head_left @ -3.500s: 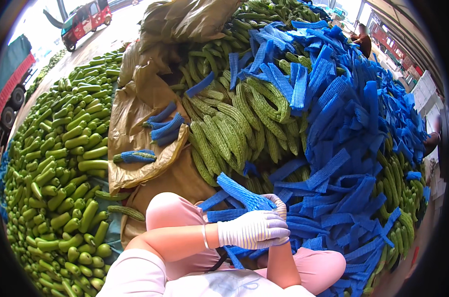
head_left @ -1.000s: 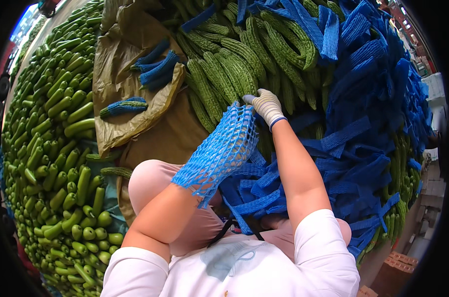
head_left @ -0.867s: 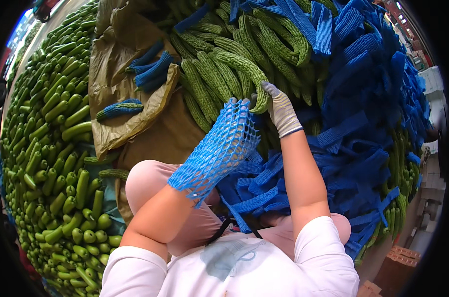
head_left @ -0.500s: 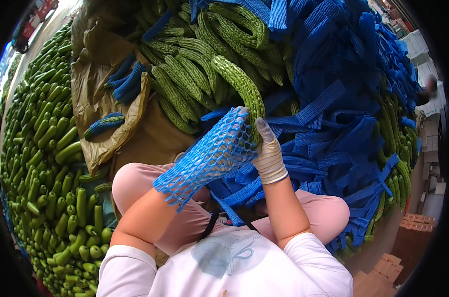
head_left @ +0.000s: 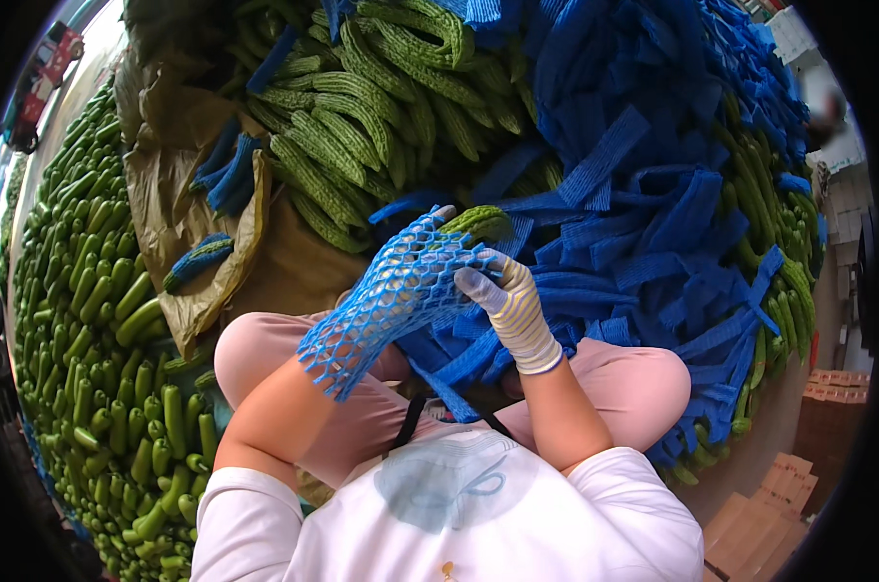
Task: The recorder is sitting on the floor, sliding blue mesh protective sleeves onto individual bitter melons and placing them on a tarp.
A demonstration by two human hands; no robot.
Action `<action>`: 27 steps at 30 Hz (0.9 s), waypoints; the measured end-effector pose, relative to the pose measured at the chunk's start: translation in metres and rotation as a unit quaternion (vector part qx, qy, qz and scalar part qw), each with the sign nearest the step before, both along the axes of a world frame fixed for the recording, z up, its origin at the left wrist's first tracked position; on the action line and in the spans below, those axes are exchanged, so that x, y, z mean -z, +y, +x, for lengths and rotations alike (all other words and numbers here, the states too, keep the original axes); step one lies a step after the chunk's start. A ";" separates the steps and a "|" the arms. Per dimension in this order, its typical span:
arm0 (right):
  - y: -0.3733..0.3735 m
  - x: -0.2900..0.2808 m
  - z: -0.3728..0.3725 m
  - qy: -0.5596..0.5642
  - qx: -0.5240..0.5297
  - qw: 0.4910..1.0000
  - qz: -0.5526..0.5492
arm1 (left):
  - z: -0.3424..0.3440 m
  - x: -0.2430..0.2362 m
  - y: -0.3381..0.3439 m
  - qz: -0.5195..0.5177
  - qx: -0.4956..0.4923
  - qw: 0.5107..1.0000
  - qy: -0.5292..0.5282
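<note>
A blue foam mesh sleeve (head_left: 335, 341) is stretched over my left hand (head_left: 410, 276) and wrist, with a gloved fingertip poking out at its far end. Through the netting, that hand is closed round a green bitter melon (head_left: 478, 223), whose bumpy end shows beyond the mesh; the rest of the melon is hidden. My right hand (head_left: 519, 315), in a white and yellow striped glove with grey fingertips, is closed with thumb and fingers pinching at the sleeve's far edge, just below the melon.
A heap of bitter melons (head_left: 347, 136) lies ahead, beside brown paper (head_left: 182, 165) holding several blue-sleeved pieces. Loose blue foam sleeves (head_left: 604, 252) pile up at the right. Smooth green gourds (head_left: 90, 320) cover the left. Cartons (head_left: 764, 514) stand at the lower right.
The bitter melon has gone from standing out long beyond the sleeve to showing only its end. My right hand has shifted from the melon's lower part to the sleeve's edge.
</note>
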State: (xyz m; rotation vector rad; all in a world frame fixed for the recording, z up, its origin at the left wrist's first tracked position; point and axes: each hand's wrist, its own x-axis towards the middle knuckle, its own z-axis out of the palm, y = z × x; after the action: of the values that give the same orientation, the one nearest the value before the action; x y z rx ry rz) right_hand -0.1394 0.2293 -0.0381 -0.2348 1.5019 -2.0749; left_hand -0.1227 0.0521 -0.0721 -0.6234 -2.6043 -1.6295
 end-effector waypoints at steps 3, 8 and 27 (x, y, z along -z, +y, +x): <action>-0.003 0.015 -0.019 0.003 0.162 0.987 -0.025 | 0.000 -0.020 0.010 0.126 0.018 0.992 0.023; 0.005 0.044 -0.056 -0.044 0.205 0.975 0.075 | 0.023 -0.023 0.022 0.493 -0.030 0.828 -0.265; 0.011 0.081 -0.066 -0.138 0.283 0.948 0.052 | 0.042 -0.042 0.026 0.606 -0.162 0.707 -0.325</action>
State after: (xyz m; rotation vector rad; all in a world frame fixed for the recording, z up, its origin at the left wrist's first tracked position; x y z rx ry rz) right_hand -0.2058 0.2405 -0.1186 0.5729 1.6200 -2.3143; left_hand -0.0807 0.0785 -0.0300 0.5407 -1.0010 -3.0633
